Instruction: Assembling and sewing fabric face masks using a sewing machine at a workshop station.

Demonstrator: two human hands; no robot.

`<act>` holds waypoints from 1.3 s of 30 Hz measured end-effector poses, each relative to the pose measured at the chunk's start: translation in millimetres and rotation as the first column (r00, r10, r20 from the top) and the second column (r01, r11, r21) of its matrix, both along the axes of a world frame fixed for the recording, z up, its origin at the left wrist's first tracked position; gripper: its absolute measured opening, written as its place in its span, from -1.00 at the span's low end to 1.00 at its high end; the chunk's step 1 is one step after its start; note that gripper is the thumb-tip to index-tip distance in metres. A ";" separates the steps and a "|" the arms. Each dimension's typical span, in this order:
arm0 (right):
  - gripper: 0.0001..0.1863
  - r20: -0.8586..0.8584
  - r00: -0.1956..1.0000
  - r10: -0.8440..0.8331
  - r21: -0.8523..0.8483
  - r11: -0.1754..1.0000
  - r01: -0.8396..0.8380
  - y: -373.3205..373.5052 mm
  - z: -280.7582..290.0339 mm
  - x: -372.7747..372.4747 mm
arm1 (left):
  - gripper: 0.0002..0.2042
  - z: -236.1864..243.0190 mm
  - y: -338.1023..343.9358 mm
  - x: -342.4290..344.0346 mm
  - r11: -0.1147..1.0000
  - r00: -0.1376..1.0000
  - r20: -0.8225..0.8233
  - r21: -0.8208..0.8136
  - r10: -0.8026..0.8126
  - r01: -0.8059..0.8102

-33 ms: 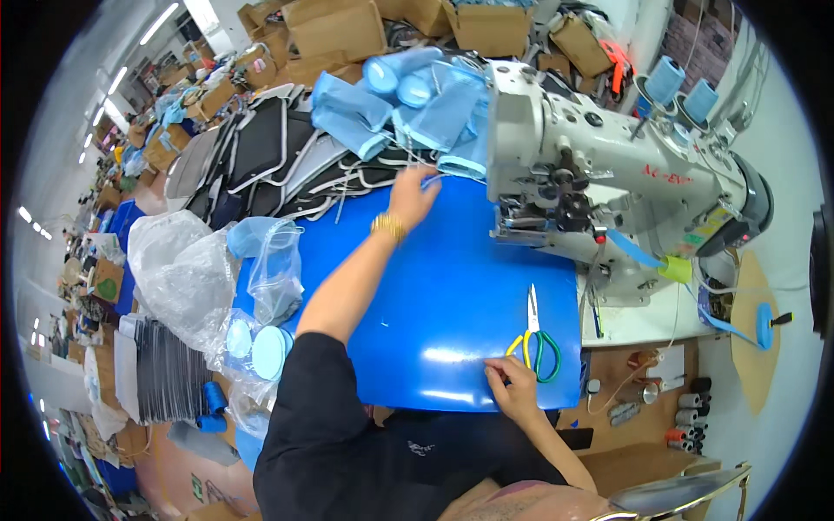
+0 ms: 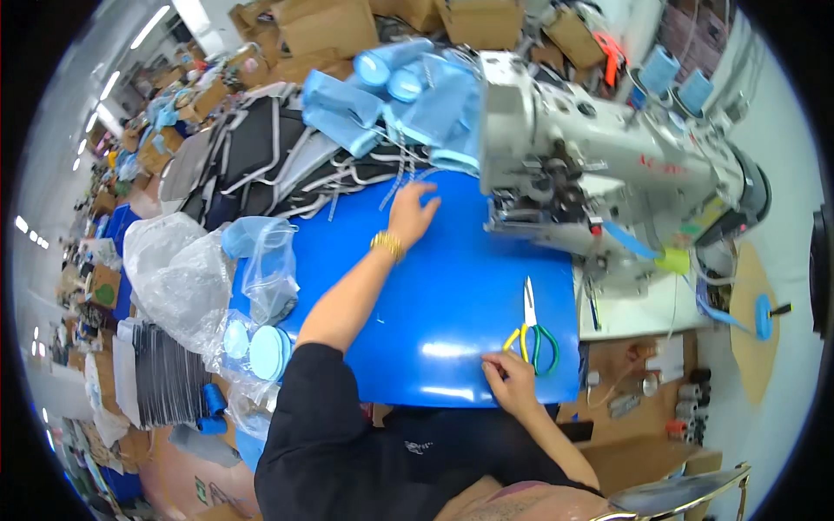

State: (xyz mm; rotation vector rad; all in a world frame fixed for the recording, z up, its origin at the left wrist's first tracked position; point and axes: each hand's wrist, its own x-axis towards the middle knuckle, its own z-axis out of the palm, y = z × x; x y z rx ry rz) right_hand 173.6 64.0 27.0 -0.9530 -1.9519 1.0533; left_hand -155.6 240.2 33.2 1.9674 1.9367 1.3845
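Observation:
My left hand, with a gold band at its wrist, hovers over the far part of the blue work surface. Its fingers are apart and nothing shows between them. Just beyond it lie loose cords and a pile of light-blue mesh tubular pieces. My right hand rests at the near edge with fingers curled, and I see nothing in it. Scissors with one yellow and one green handle lie right beside it, blades pointing away.
A white sewing machine stands on the right, blue thread spools behind it. Black panels with pale edging are heaped at the far left. Clear plastic bags and light-blue discs lie along the left edge. Cardboard boxes stand behind.
My left hand has drawn slightly back from the mesh pile, and its fingers have spread. Cords hang more visibly at the pile's edge. My right hand and the scissors keep their places.

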 end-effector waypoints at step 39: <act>-0.57 -0.090 0.891 -0.444 0.355 0.822 0.445 183.5 124.4 53.0 | -0.78 56.8 -45.1 129.8 0.986 0.781 0.612 0.168 -0.119 0.019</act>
